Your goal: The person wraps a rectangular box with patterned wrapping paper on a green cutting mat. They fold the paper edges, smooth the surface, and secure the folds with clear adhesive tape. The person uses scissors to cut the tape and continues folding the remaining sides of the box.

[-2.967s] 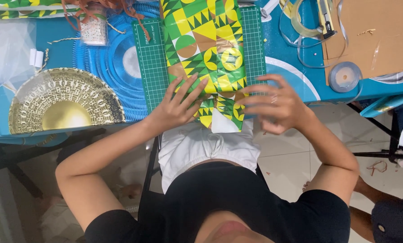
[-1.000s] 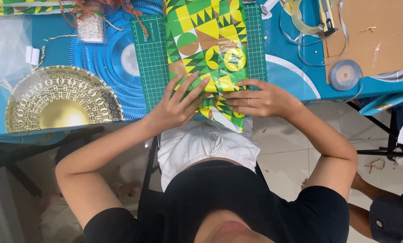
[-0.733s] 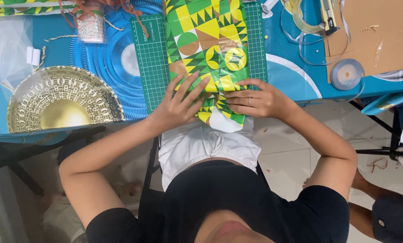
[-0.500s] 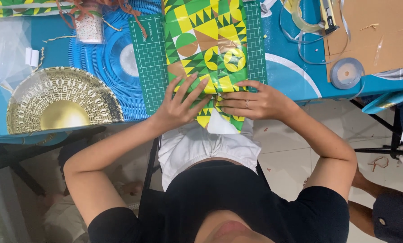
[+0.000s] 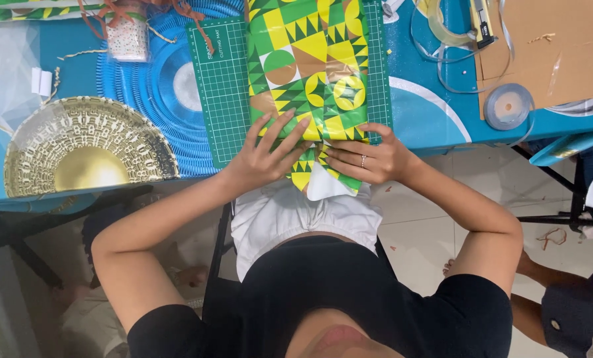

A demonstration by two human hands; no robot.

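Fingers: left hand [image 5: 265, 158] spread flat, right hand [image 5: 369, 159] fingers together, both pressing the package's near end.
Package: green-and-yellow geometric-patterned wrapped box [image 5: 308, 66] on green cutting mat [image 5: 220, 86], blue counter [image 5: 435, 113].
Axis: long side running away from the person.

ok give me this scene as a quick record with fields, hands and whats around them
left hand: fingers spread, pressing flat on the near end of the wrapped parcel
right hand: ring on one finger, pressing the folded paper flap at the parcel's near end
parcel: green, yellow and brown geometric wrapping paper, lying on a green cutting mat
left of mat: blue pleated disc, gold patterned plate
right of mat: tape roll, brown cardboard sheet
surface: blue table
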